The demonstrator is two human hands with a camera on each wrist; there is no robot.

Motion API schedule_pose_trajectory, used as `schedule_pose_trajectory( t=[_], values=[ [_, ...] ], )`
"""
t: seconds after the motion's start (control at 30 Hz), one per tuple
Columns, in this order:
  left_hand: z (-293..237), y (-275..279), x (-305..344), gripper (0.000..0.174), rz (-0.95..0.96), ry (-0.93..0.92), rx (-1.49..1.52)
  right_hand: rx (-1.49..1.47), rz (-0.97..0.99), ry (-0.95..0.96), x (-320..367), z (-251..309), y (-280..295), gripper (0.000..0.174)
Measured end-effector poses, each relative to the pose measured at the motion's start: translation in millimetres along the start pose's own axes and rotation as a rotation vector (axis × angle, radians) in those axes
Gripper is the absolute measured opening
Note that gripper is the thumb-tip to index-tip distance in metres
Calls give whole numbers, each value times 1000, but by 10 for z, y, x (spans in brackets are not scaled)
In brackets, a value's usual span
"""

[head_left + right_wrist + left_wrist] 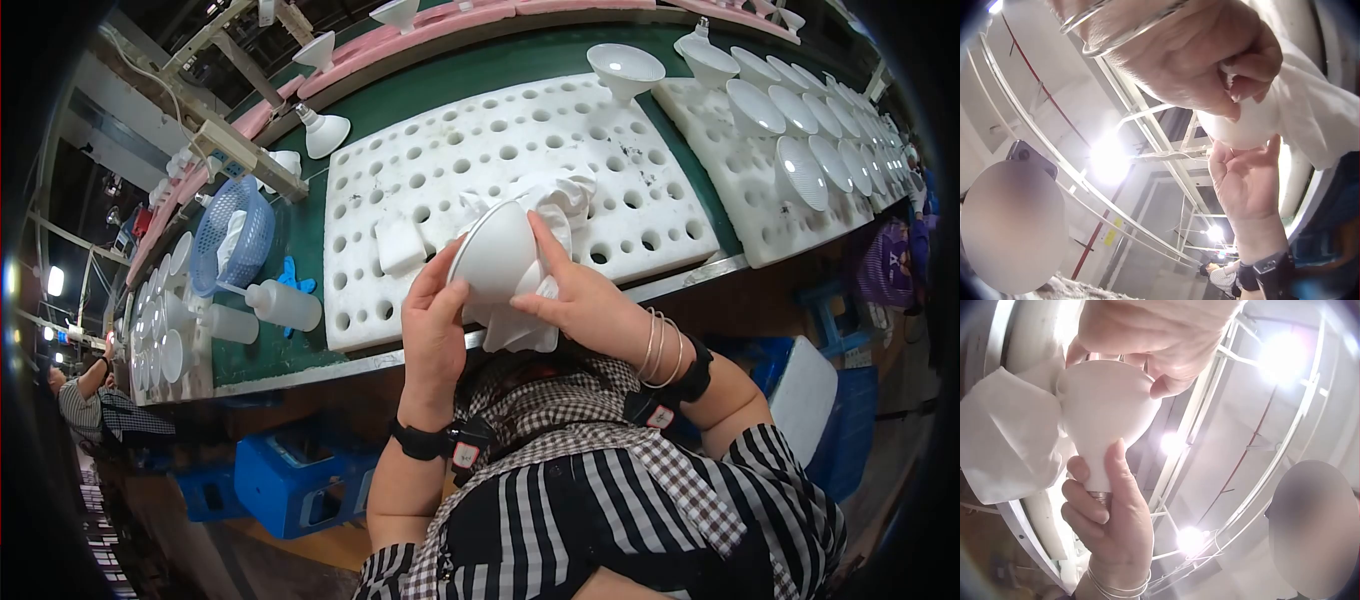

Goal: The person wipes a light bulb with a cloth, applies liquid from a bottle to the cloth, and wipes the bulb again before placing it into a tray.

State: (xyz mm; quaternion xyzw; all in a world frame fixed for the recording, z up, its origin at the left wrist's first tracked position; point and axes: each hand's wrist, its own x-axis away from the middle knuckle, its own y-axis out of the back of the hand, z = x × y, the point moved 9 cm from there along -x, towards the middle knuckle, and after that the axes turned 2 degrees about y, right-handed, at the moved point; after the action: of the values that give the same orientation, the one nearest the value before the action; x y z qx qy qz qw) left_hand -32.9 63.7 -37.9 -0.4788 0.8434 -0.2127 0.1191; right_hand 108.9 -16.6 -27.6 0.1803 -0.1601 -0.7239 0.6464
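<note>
our left hand (436,325) grips a white lamp (498,258) by the rim. our right hand (592,305) holds its neck beside a cloth (522,332).

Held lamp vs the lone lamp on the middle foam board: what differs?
Support: the held lamp is in the left hand and right hand; the board lamp stands on the foam board, untouched.
Pose: the held lamp is tilted, its side toward the head camera; the board lamp is upright, wide face up.
Shared: both are white and flare to a round rim.
</note>
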Motion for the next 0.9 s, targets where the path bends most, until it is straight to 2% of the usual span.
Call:
schedule_pose_trajectory(
  t=[0.03, 0.23, 0.5, 0.67, 0.77, 0.83, 0.9],
  values=[
    [48, 21, -7, 42, -48, 70, 47, 11, -5, -6, 12, 14, -7, 92],
    [-91, -153, -37, 33, -151, -6, -13, 29, -62, -14, 71, 83, -85, 92],
    [-96, -96, 1, 29, -102, -7, -15, -8, -117, 48, 74, 60, -64, 93],
    [-64, -7, 69, 29, -138, -38, 13, 16, -48, -57, 88, 70, -105, 93],
    [-50, -65, 34, 29, -157, -39, -11, 31, -108, 19, 126, 115, -145, 93],
    [-99, -122, 0, 33, -193, -37, -169, 60, -112, 6, 134, 120, -151, 93],
    [-114, -135, -3, 32, -158, -46, -166, 87, -119, -9, 141, 102, -141, 93]
  ],
)
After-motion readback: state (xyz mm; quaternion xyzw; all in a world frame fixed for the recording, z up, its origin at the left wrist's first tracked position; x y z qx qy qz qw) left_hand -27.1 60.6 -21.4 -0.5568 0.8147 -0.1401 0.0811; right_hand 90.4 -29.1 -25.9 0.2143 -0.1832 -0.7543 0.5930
